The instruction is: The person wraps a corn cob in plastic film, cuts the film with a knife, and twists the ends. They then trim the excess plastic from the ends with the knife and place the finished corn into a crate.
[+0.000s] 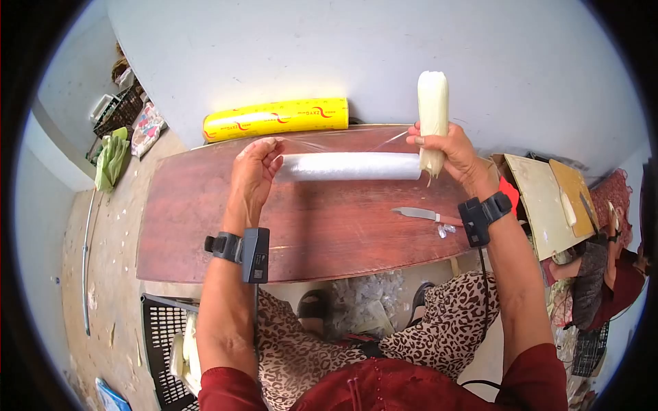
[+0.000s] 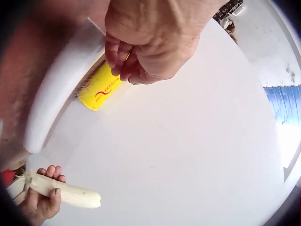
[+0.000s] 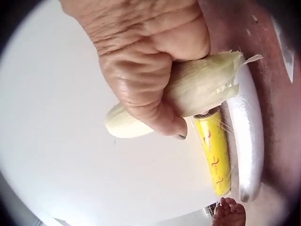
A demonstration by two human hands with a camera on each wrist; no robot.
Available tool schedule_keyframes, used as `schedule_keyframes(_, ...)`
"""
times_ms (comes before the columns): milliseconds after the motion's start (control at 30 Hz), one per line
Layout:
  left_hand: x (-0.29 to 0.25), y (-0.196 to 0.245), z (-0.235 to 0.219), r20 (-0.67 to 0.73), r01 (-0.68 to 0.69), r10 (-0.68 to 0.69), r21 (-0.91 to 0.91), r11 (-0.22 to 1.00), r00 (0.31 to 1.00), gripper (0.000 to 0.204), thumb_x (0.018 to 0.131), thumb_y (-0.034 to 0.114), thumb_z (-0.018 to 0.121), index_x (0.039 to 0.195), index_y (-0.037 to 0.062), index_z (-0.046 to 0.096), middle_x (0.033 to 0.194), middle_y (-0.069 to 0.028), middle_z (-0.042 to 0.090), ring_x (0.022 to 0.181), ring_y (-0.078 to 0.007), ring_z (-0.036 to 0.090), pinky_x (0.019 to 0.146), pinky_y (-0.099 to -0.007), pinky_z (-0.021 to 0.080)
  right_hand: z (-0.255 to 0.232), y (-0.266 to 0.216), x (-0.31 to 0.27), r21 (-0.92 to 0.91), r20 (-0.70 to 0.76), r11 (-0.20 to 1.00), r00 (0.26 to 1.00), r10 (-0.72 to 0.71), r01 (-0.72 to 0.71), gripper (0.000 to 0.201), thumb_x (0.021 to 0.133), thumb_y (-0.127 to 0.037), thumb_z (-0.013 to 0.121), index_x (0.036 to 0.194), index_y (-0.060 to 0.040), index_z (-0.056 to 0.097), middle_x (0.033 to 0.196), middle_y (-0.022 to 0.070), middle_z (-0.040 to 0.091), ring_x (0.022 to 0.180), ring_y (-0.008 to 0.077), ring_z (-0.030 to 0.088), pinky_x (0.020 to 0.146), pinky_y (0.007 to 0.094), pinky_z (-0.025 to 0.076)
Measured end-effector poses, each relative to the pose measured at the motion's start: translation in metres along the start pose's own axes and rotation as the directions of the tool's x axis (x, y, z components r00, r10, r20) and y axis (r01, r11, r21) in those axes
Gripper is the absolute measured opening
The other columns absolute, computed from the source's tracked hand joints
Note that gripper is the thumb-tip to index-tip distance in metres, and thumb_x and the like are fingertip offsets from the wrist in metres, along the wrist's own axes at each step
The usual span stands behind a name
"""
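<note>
My right hand grips an ear of corn in its pale husk, held upright at the right end of a cling film roll. The roll lies lengthwise on the reddish-brown table. My left hand pinches the film's edge at the roll's left end between thumb and fingers. A thin sheet of clear film stretches up from the roll between both hands. In the right wrist view, the thumb and fingers wrap the corn's husk, its ragged end beside the roll.
Behind the white roll, a yellow printed roll lies against the wall. A knife rests near the table's right side. Boards stand at the right. A black crate holding pale ears sits on the floor at lower left. Another person's arm shows at far right.
</note>
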State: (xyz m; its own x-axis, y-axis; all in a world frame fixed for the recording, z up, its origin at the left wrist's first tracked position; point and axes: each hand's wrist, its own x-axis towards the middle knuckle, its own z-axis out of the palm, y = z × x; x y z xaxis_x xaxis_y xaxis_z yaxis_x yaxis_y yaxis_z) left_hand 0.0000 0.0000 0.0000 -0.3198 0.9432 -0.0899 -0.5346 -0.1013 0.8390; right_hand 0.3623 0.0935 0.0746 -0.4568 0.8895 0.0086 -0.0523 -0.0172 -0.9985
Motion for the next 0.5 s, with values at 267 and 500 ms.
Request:
schedule_keyframes(267, -0.005, 0.021, 0.032, -0.012, -0.100, 0.099, -0.094, 0.991, 0.995, 0.014, 0.091, 0.010, 0.060, 0.104, 0.0038, 0.063, 0.104, -0.0086, 0.068, 0.099, -0.0190, 0.065, 0.086, -0.0330, 0.050, 0.006, -0.022, -0.011, 0.036, -0.101, 0.998, 0.994, -0.051, 0.055, 0.045, 0.073, -0.006, 0.080, 0.110, 0.0053, 0.058, 0.104, 0.0124, 0.063, 0.095, 0.0184, 0.062, 0.083, 0.0318, 0.051)
schedule_keyframes(500, -0.009, 0.035, 0.055, 0.058, -0.176, 0.187, -0.157, 0.972, 0.981, 0.011, 0.091, 0.010, 0.061, 0.101, 0.0042, 0.062, 0.104, -0.0089, 0.068, 0.104, -0.0202, 0.062, 0.084, -0.0318, 0.051, 0.004, -0.038, -0.017, -0.008, -0.110, 0.982, 0.976, -0.190, 0.190, 0.046, 0.073, -0.009, 0.079, 0.112, 0.0055, 0.058, 0.107, 0.0144, 0.064, 0.097, 0.0193, 0.062, 0.081, 0.0341, 0.053)
